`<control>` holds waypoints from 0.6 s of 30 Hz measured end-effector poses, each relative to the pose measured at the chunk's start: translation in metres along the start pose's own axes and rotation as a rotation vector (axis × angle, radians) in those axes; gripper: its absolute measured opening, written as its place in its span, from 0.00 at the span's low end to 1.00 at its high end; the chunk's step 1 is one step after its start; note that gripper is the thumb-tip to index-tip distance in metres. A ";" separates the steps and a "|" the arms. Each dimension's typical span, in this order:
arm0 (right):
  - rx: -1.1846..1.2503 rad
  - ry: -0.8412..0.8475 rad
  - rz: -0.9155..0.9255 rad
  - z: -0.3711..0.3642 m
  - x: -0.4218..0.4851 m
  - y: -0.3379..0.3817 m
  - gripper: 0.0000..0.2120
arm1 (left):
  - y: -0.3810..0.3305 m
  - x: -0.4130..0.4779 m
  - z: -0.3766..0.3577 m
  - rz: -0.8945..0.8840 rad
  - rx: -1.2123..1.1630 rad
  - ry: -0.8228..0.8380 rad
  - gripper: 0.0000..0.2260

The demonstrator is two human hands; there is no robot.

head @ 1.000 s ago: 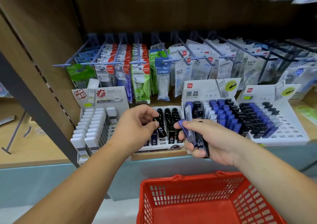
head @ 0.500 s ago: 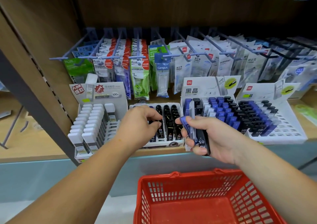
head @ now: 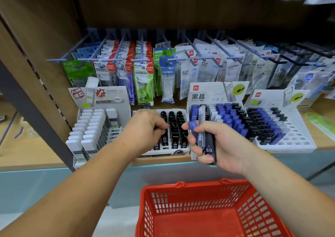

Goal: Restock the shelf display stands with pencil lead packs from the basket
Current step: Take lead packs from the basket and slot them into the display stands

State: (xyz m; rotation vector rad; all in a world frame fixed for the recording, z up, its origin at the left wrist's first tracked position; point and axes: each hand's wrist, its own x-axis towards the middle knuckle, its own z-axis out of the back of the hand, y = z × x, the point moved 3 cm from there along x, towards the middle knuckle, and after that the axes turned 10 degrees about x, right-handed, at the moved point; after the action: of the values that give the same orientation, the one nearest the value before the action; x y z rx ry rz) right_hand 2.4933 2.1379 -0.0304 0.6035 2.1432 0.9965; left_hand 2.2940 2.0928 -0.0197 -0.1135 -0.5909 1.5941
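My right hand (head: pixel 220 146) grips a bunch of pencil lead packs (head: pixel 205 142), blue, clear and black, marked HB 0.5, in front of the shelf edge. My left hand (head: pixel 145 129) has its fingers curled down into the middle display stand (head: pixel 178 150), pinching a black lead pack (head: pixel 164 136) among the rows there. To the right stand a blue-and-black stand (head: pixel 215 96) and another stand (head: pixel 297 142) with several open slots. A red basket (head: pixel 208 211) sits below my arms; its visible floor shows no packs.
A stand of white-capped lead packs (head: pixel 90 128) sits at the left of the shelf. Correction tapes and refill packets hang on blue hooks (head: pixel 141 55) behind the stands. A grey upright post (head: pixel 36 113) runs diagonally at the left. The shelf's front edge (head: pixel 163 161) lies just below my hands.
My left hand has pushed the black pack lower into the middle stand. My right hand has stayed put with its bunch of packs. The camera has tilted slightly.
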 end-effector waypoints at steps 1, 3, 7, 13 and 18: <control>-0.009 -0.006 0.008 0.000 0.000 0.000 0.12 | 0.001 0.000 -0.001 -0.005 0.003 0.007 0.08; -0.017 -0.025 0.024 -0.001 -0.001 0.000 0.07 | 0.000 -0.001 -0.006 -0.039 0.079 0.027 0.08; 0.120 -0.055 0.095 -0.003 0.002 -0.002 0.05 | -0.012 -0.006 -0.007 -0.126 0.260 -0.047 0.08; 0.215 -0.114 0.311 -0.010 0.007 0.008 0.17 | -0.047 -0.034 -0.018 0.237 -0.466 0.123 0.10; 0.323 -0.071 0.217 -0.018 0.006 0.004 0.14 | -0.063 -0.037 -0.018 0.372 -0.916 0.202 0.13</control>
State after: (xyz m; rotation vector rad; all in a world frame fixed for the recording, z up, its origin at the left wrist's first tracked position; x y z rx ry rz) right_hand 2.4762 2.1353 -0.0214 1.0291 2.2252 0.7276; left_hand 2.3626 2.0628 -0.0183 -1.1045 -1.1466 1.5164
